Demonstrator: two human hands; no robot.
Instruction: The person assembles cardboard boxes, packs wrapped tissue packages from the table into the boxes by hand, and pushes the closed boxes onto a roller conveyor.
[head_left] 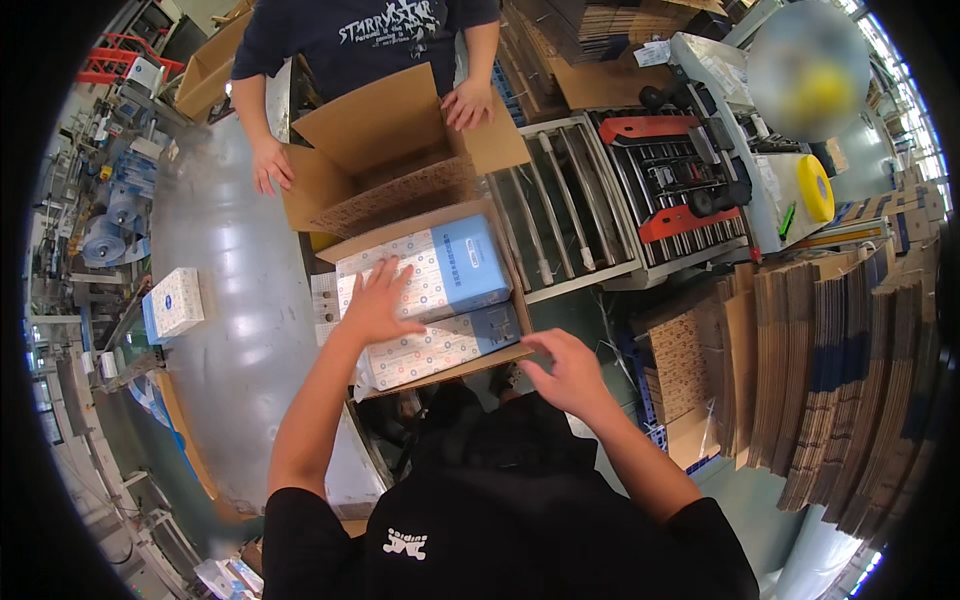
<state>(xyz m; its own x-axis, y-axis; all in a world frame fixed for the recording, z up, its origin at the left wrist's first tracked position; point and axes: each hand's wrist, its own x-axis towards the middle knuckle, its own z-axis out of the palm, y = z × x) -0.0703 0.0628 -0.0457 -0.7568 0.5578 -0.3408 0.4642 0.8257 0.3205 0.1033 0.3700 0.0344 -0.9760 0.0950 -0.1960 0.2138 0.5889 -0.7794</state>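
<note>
An open carton in front of me holds white-and-blue patterned packages side by side. My left hand lies with its fingers spread on top of the far package, near its white end. The near package sits lower and closer to me. At the carton's near right corner is my right hand, its thumb and fingers apart and its fingertips at the cardboard edge. Whether it presses on that edge, I cannot tell.
Across from me, a person's hands touch another open carton. A small white-and-blue package rests on the metal table at left. A roller conveyor extends right; stacked flat cartons stand at far right. Yellow tape lies beyond.
</note>
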